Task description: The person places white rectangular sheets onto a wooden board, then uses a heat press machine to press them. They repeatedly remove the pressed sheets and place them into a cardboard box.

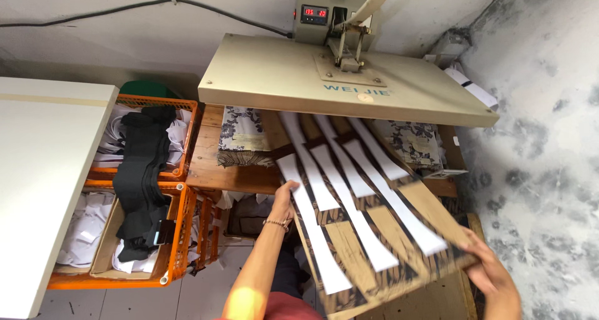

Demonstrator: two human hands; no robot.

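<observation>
Cardboard is lying flat between both hands, a big brown sheet tilting out from under the raised top plate of the heat press. White strips are lying side by side on it, running along its length, with dark patterned fabric showing beneath them. Left hand is gripping the sheet's left edge, fingers curling over it, a beaded bracelet sitting on the wrist. Right hand is clamping the near right corner, thumb on top. Both hands are wide apart, one at each side of the sheet. Far end of the sheet is resting over the wooden shelf below the press, where patterned cloth is lying. To the left, two orange crates are holding white pieces and black fabric, beside a white tabletop
</observation>
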